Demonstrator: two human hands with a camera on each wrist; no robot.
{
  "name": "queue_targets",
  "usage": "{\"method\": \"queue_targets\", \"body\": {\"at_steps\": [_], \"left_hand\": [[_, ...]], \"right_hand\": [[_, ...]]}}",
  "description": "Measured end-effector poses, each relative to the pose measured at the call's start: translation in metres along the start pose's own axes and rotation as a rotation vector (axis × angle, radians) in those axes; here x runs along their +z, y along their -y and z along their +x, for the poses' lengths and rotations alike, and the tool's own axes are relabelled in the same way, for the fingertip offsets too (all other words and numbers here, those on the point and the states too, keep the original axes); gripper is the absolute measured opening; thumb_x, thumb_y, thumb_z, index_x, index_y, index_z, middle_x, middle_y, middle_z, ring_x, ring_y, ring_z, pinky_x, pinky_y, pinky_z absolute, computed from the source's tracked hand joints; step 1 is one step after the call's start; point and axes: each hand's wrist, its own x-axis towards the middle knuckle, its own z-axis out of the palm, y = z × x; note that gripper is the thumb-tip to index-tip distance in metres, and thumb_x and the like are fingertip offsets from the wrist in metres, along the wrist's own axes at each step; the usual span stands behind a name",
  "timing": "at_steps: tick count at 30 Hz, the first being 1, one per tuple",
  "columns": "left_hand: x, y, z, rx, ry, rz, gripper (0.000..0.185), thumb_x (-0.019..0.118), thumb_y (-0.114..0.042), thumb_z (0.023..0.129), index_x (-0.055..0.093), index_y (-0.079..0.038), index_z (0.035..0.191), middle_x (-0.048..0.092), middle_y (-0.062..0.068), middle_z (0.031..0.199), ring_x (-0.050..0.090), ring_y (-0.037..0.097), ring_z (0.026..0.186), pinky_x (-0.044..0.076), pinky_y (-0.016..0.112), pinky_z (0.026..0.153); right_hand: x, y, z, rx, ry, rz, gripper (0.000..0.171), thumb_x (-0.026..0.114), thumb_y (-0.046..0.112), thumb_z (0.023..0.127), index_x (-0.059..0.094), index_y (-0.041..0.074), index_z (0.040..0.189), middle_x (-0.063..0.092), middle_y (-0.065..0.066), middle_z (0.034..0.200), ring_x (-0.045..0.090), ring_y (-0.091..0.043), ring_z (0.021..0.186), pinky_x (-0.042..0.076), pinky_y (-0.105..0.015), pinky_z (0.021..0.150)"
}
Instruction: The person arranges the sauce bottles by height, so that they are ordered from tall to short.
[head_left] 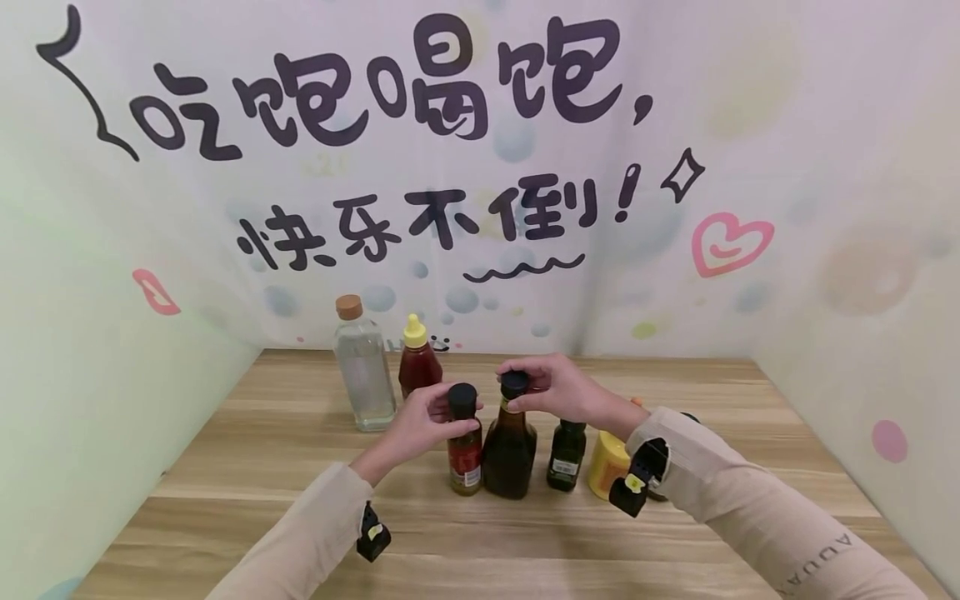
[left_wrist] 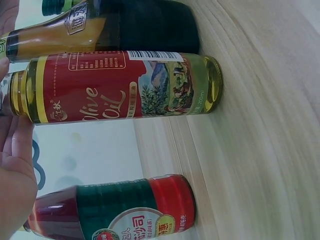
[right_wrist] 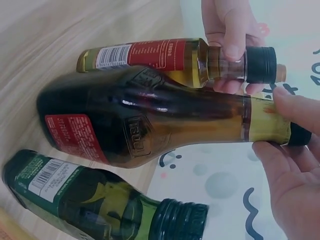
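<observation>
My left hand grips the neck of a small olive oil bottle with a red label and a black cap, which stands on the wooden table. Right beside it stands a taller dark brown sauce bottle. My right hand holds that bottle at its black cap. In the right wrist view the dark bottle and the olive oil bottle touch side by side, with fingers of my left hand at the oil bottle's neck. The left wrist view shows the oil bottle's label close up.
Behind my left hand stand a clear bottle with a brown cap and a red sauce bottle with a yellow cap. A small dark green bottle and a yellow jar stand under my right forearm. Printed walls close the table's back and sides.
</observation>
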Motion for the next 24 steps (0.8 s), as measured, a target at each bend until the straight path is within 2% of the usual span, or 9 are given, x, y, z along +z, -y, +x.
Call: {"method": "queue_targets", "body": {"at_steps": [9,15,24], "left_hand": [[0.002,-0.003,-0.001,-0.020,-0.013,-0.034,0.037,0.070,-0.001,0.097,0.060,0.015,0.129,0.069,0.033,0.123,0.065,0.052,0.116,0.058,0.042,0.097],[0.003,-0.002,-0.003,-0.021,-0.021,-0.046,0.037,0.070,0.000,0.097,0.060,0.016,0.129,0.069,0.032,0.123,0.065,0.052,0.116,0.059,0.039,0.096],[0.002,-0.001,-0.002,-0.008,-0.026,-0.047,0.040,0.071,0.002,0.096,0.058,0.017,0.130,0.067,0.036,0.124,0.067,0.049,0.115,0.059,0.038,0.095]], "right_hand": [[0.004,0.008,-0.001,0.097,-0.052,0.032,0.042,0.072,-0.011,0.091,0.064,-0.009,0.132,0.065,-0.030,0.133,0.069,-0.040,0.115,0.060,-0.043,0.093],[-0.001,0.014,0.002,0.079,-0.062,0.011,0.040,0.072,-0.010,0.091,0.064,-0.010,0.130,0.066,-0.030,0.129,0.069,-0.039,0.115,0.060,-0.041,0.092],[-0.014,0.026,0.021,0.078,-0.063,-0.040,0.041,0.074,-0.010,0.090,0.064,-0.010,0.129,0.069,-0.028,0.124,0.070,-0.033,0.107,0.059,-0.039,0.092]]}}
